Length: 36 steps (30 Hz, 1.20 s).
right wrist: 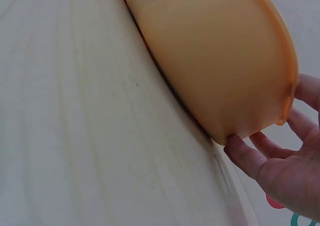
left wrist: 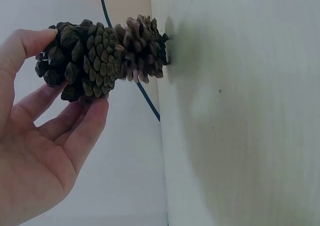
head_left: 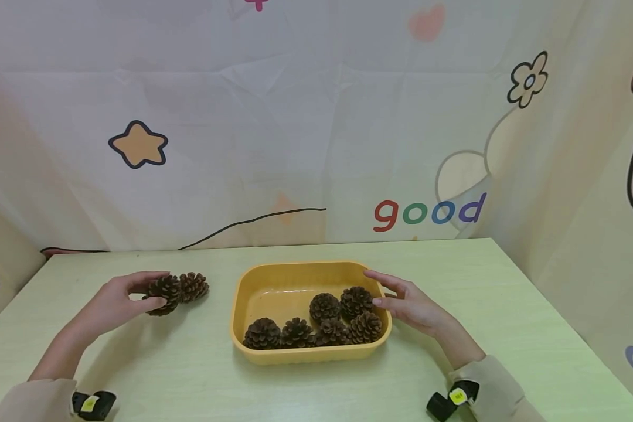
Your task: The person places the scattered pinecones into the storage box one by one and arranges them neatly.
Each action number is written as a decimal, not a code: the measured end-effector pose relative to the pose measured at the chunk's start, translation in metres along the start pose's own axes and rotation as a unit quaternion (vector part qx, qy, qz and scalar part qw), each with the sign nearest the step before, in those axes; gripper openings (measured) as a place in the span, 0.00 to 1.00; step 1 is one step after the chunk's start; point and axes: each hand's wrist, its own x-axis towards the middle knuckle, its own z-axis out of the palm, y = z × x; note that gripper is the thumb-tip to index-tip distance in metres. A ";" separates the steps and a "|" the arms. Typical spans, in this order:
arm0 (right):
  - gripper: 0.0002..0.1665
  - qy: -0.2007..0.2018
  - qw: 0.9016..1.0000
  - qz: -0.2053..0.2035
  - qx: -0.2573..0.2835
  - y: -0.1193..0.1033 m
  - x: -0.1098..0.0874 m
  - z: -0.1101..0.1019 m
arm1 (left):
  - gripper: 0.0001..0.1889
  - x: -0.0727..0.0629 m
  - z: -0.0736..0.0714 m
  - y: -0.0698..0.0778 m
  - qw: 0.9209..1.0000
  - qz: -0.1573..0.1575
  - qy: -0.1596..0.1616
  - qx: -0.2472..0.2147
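On the left side of the table, my left hand [head_left: 117,300] grips a brown pine cone [head_left: 163,293] between thumb and fingers. A second pine cone [head_left: 194,287] stands just past it, to the right; in the left wrist view the gripped cone [left wrist: 82,59] overlaps the other cone [left wrist: 142,49]. My right hand [head_left: 414,305] holds the right end of a yellow plastic basin [head_left: 306,355], its fingers at the rim and outer wall. Several pine cones [head_left: 324,306] lie inside the basin, along the near side and toward the right.
The basin stands on a pale green table [head_left: 179,375] near the middle. A printed cloth [head_left: 232,129] hangs behind the table's back edge and continues along both sides. Black wrist cameras [head_left: 94,405] are strapped on both wrists.
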 end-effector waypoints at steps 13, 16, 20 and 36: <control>0.38 0.003 1.000 0.002 -0.004 0.001 0.000 0.000 | 0.26 -0.006 0.013 0.021 0.997 0.016 -0.003 -0.081; 0.38 0.001 1.000 0.000 -0.007 0.001 0.000 0.000 | 0.25 -0.005 0.018 0.026 0.995 0.024 -0.005 -0.100; 0.38 0.002 1.000 0.001 -0.010 0.001 0.001 0.000 | 0.25 -0.003 0.023 0.034 0.992 0.032 -0.009 -0.123; 0.38 -0.002 1.000 -0.009 -0.008 0.001 0.000 0.000 | 0.26 0.007 0.040 0.069 0.984 0.053 -0.018 -0.168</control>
